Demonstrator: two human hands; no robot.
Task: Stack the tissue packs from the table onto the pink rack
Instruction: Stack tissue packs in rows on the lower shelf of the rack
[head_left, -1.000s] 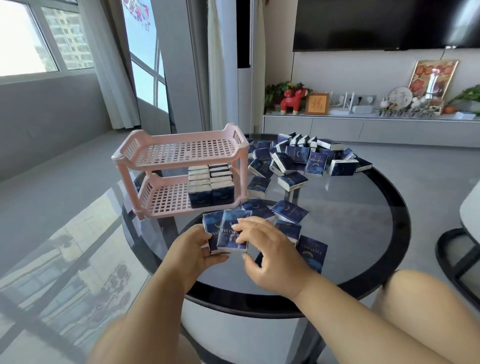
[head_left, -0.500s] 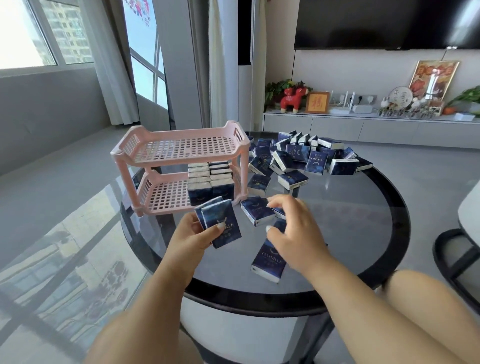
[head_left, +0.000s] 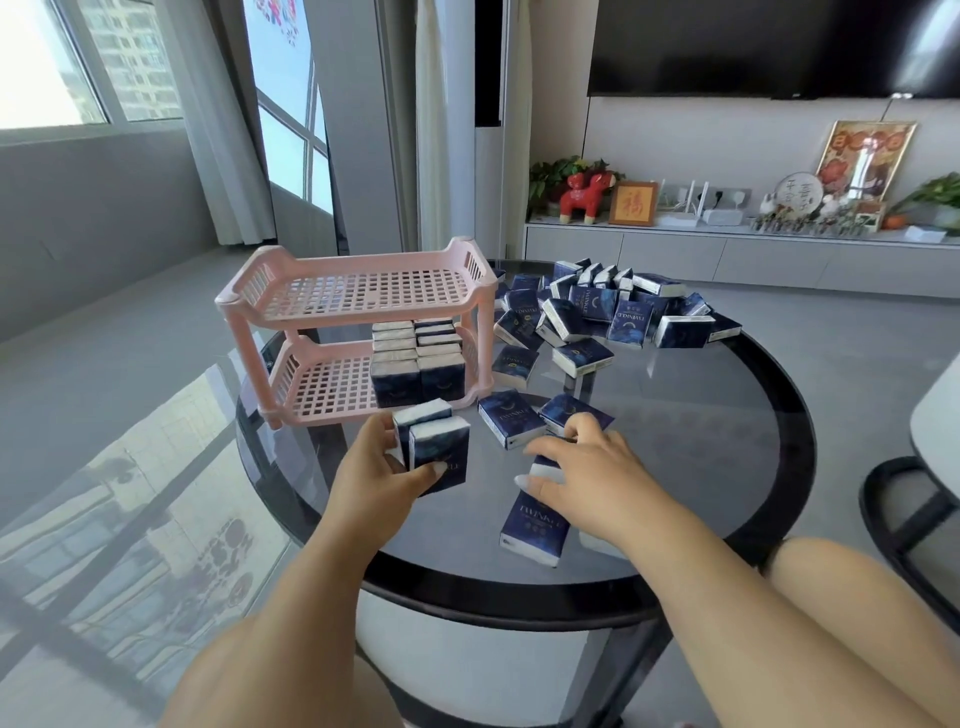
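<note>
A pink two-tier rack (head_left: 358, 291) stands on the left of a round dark glass table (head_left: 701, 441). Its top tier holds nothing; several dark blue tissue packs (head_left: 418, 364) stand in two rows on the right of its lower tier. My left hand (head_left: 374, 473) grips two tissue packs (head_left: 436, 447) upright, just in front of the rack's lower tier. My right hand (head_left: 576, 478) reaches over loose packs; its thumb and fingers pinch a tissue pack (head_left: 537, 512) lying near the table's front. Two more packs (head_left: 511, 423) lie just beyond the fingers.
A heap of several tissue packs (head_left: 608, 312) covers the table's far side, right of the rack. A chair (head_left: 914, 493) stands at the right edge. My knee (head_left: 852, 587) is at the lower right. A TV cabinet with ornaments (head_left: 727, 249) runs along the far wall.
My left hand has lifted two packs off the table and turned them upright toward the rack. My right hand let go of them and moved right onto another pack.
</note>
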